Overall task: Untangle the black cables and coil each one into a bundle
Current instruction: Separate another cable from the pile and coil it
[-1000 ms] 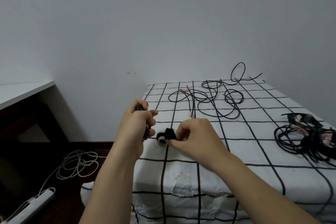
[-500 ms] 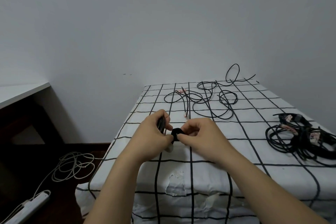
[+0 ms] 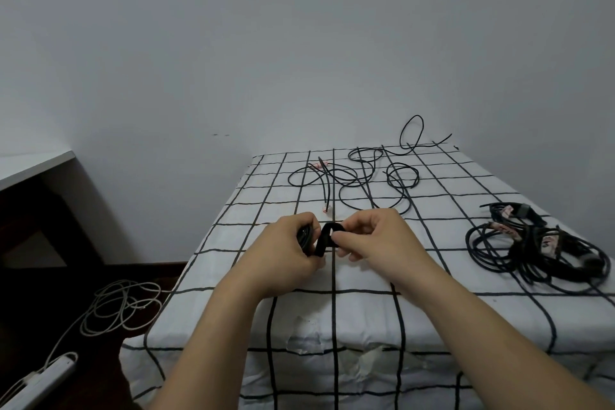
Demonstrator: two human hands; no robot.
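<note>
My left hand (image 3: 286, 248) grips a small coiled black cable bundle (image 3: 305, 236) just above the white grid-patterned table (image 3: 432, 316). My right hand (image 3: 372, 238) pinches a black strap (image 3: 325, 241) that loops off the bundle between both hands. A loose tangle of black cables (image 3: 366, 183) lies spread over the far part of the table, one loop standing up against the wall. A pile of coiled black cables (image 3: 539, 246) with pale tags rests at the right edge.
A white cable coil (image 3: 119, 306) and a white power strip (image 3: 43, 376) lie on the dark floor to the left. A white desk top (image 3: 30, 163) juts in at the left. A grey wall backs the table.
Both hands have come from the table's left edge toward its middle and drawn together. The black strap now stands up as a loop between them.
</note>
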